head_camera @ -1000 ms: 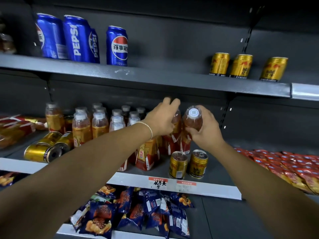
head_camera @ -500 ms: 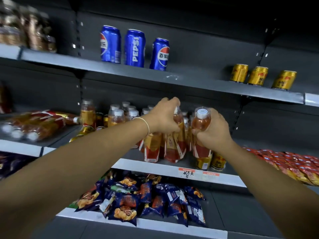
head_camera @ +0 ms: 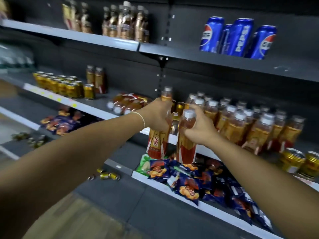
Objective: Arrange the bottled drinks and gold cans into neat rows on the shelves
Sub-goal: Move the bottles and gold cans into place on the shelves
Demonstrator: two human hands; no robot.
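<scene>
Two hands are working in front of the shelf edge (head_camera: pixel 205 150), over the snack packs (head_camera: pixel 189 183): left hand (head_camera: pixel 155 116) is gripping the left bottle (head_camera: pixel 156 145) at its shoulder, right hand (head_camera: pixel 200 130) is clutching the right bottle (head_camera: pixel 186 150) below the cap, both in mid-air. Full, so prob. heavyish; plastic's looking slick, so holding by the shoulder is seeming safest.

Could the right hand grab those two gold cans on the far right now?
Probably not yet. The right hand is gripping a bottle, so its fingers are full. The gold cans themselves stand in the open, with nothing in front of them.
</scene>
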